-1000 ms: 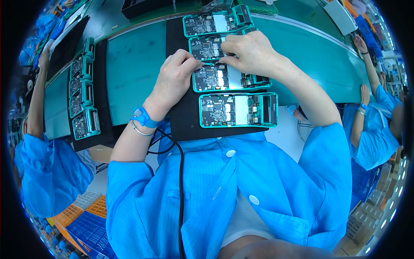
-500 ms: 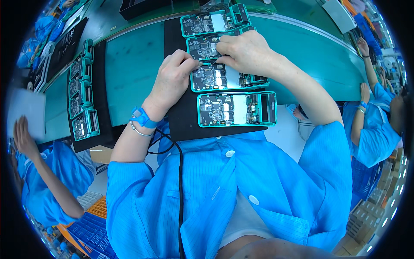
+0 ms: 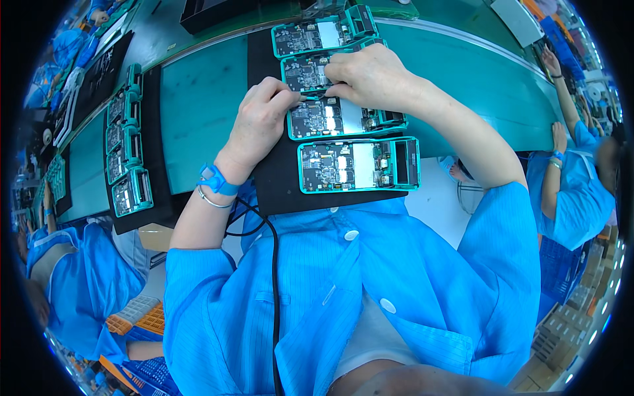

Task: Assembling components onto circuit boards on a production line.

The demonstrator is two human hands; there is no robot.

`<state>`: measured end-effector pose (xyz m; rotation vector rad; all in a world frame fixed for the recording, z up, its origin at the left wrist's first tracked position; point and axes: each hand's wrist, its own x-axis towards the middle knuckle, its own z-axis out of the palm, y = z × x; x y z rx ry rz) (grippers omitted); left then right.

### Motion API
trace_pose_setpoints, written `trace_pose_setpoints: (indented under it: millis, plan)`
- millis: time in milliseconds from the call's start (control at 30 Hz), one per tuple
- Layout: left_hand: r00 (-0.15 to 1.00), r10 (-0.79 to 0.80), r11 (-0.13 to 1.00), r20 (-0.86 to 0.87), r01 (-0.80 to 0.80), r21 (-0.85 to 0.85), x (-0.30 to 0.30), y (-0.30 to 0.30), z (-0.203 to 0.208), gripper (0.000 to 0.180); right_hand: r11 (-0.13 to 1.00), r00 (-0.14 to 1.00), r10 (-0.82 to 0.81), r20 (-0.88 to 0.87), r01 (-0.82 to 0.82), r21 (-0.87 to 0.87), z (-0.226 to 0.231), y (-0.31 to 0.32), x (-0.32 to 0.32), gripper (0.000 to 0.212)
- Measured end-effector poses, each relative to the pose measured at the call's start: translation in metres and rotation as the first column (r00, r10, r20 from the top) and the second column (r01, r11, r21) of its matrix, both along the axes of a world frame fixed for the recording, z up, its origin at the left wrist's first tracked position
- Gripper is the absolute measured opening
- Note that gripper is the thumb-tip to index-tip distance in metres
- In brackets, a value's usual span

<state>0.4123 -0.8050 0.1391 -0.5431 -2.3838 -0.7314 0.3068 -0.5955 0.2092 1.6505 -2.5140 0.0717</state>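
Several teal device housings with exposed black circuit boards lie in a column in front of me. My left hand [image 3: 259, 119] and my right hand [image 3: 370, 76] meet over the upper edge of the third open device [image 3: 305, 122] from the far end. Thumb and forefinger of the left are pinched at its upper left, where a small teal and dark piece shows. The right's fingers are curled and pinched just beside that spot, covering part of the second device [image 3: 300, 74]. What either pinch holds is too small to make out. The nearest device [image 3: 327, 168] is untouched; the farthest device [image 3: 300, 41] lies beyond my hands.
A black mat [image 3: 281, 188] lies under the devices on the green work surface [image 3: 205, 119]. At left, more open devices [image 3: 122, 142] stand on another dark mat. A black cable [image 3: 276, 284] hangs down my front. Co-workers in blue sit left [image 3: 86, 277] and right [image 3: 574, 198].
My hands stay pinched at the same device; they and the column of devices appear slightly farther left. At left, a co-worker's hand and pale sheet have gone from their earlier place.
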Motion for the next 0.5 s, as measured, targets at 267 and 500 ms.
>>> trace_pose_setpoints:
  millis: [267,500]
  plan:
    - [1.0,-0.014,1.0,0.008,0.014,-0.011,-0.0013,-0.0017,0.0006,0.014,0.992,0.994,-0.042,0.1,0.029,0.126,0.0136,-0.0019,0.0011,0.023]
    - [0.996,-0.086,0.992,-0.004,0.086,-0.09,-0.0013,-0.0046,0.0074,0.016,0.993,0.998,-0.013,0.057,0.006,0.121,0.0123,-0.0007,0.0035,0.023]
